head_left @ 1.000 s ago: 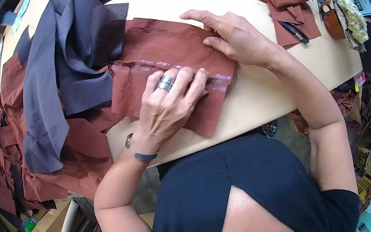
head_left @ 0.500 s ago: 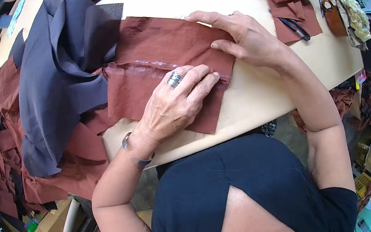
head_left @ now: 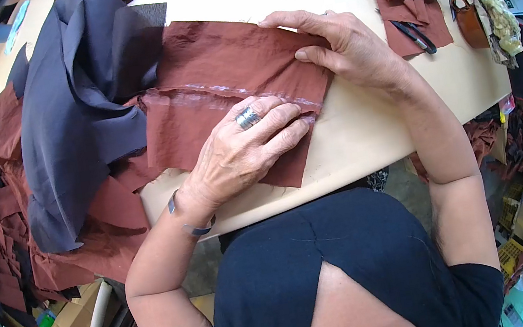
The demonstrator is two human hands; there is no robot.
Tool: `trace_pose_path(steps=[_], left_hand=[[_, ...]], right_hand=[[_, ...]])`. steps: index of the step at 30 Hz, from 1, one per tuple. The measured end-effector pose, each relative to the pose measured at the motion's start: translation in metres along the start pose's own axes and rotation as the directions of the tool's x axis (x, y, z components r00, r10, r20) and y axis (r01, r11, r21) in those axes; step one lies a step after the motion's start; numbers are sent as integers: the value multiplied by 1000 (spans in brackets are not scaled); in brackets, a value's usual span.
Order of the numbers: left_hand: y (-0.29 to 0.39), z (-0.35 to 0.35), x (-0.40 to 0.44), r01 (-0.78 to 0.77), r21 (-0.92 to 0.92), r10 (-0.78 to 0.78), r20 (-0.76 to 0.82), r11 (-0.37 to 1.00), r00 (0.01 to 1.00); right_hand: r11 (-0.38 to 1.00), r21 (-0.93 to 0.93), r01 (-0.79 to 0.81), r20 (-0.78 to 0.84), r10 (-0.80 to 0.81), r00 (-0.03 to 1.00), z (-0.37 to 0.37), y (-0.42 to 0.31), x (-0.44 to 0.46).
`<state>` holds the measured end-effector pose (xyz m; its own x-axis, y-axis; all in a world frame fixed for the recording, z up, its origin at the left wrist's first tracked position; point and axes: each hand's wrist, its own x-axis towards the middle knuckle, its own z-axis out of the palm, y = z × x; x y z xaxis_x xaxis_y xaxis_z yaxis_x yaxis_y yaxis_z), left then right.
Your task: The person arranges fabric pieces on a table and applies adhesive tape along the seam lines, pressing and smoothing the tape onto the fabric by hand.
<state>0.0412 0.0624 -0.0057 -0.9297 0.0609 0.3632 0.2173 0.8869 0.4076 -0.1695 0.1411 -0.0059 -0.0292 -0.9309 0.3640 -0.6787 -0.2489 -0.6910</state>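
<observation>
Two hands on the rust-brown fabric panel (head_left: 211, 49), flat on the desk (head_left: 364, 128)! The left hand (head_left: 232, 151), fingers curled, presses by the whitish seam; whether it pinches cloth, I can't tell. The right hand (head_left: 352, 45) is half open, thumb and forefinger spread over the far edge. Uneven pressure could pucker that seam; the charcoal fabric (head_left: 62, 139) against the left end could drag it askew. Beyond, a cardboard box (head_left: 71, 317) and yellow basket (head_left: 510, 255), contents unreadable.

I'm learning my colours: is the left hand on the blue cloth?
No, the left hand rests on the brown cloth, away from the blue cloth.
</observation>
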Motion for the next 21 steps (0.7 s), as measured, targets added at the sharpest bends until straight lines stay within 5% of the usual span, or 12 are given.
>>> trace_pose_path(steps=[9, 21], left_hand=[[-1, -1, 2, 45, -99, -43, 22, 994, 999], [1, -3, -4, -127, 156, 112, 104, 980, 988]], right_hand=[[999, -24, -28, 21, 29, 999, 0, 2, 0], [999, 25, -26, 27, 25, 999, -1, 1, 0]])
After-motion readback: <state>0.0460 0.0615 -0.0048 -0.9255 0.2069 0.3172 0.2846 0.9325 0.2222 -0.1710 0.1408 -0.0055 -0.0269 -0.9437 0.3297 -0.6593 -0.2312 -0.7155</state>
